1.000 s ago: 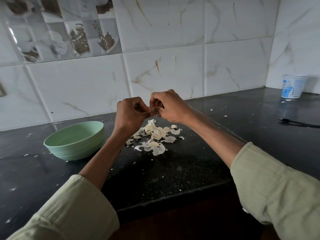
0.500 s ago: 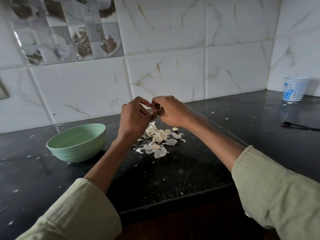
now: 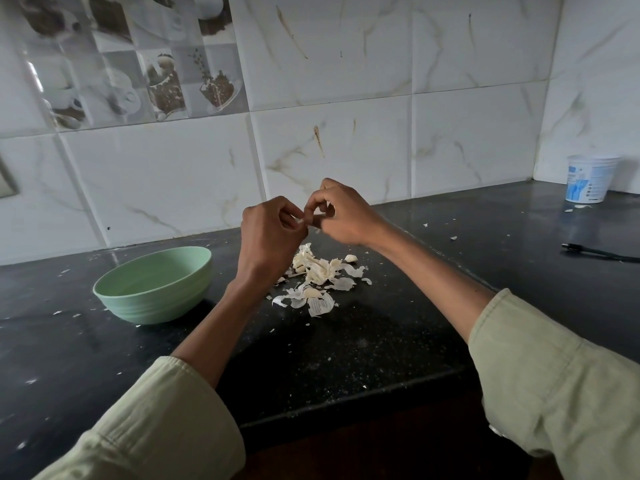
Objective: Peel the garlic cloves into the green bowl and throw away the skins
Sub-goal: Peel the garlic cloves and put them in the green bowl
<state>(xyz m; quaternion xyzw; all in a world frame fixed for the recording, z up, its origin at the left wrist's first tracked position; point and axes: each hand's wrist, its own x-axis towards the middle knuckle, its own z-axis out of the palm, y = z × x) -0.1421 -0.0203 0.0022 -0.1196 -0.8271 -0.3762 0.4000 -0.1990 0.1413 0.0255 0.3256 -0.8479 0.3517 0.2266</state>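
While my left hand [image 3: 273,230] and right hand [image 3: 341,216] pinch one small pale garlic clove [image 3: 302,221] above the papery skin pile [image 3: 317,282], it seems light, slippery; I'd grip its ends.

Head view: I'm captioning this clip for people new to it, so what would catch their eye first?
Two hands meet mid-frame above the dark counter: the left hand and right hand pinch a small pale garlic piece between their fingertips. Below them lies a pile of garlic skins and cloves, with the green bowl to its left.
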